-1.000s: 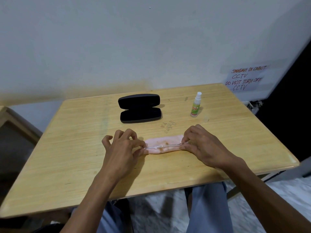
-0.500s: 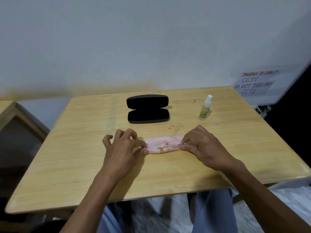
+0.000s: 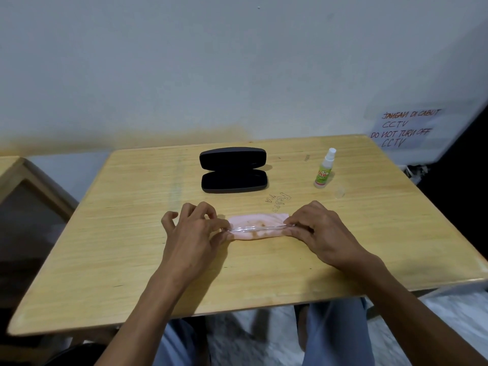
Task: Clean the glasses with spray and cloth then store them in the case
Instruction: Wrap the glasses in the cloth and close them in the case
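Clear-framed glasses (image 3: 257, 229) lie folded on a pink cloth (image 3: 257, 223) at the middle of the wooden table (image 3: 118, 247). My left hand (image 3: 192, 233) pinches the left end of the glasses. My right hand (image 3: 319, 231) pinches the right end. Behind them lies the black glasses case (image 3: 233, 170), open and with nothing inside. A small spray bottle (image 3: 324, 169) with a green label stands upright at the back right.
A tiny clear cap (image 3: 339, 192) sits near the bottle. The white wall carries a handwritten paper notice (image 3: 406, 128) at the right. Another wooden table edge (image 3: 15, 175) shows at the left. My knees are under the front edge.
Both hands keep the same hold on the glasses over the cloth. Only the camera view has shifted a little.
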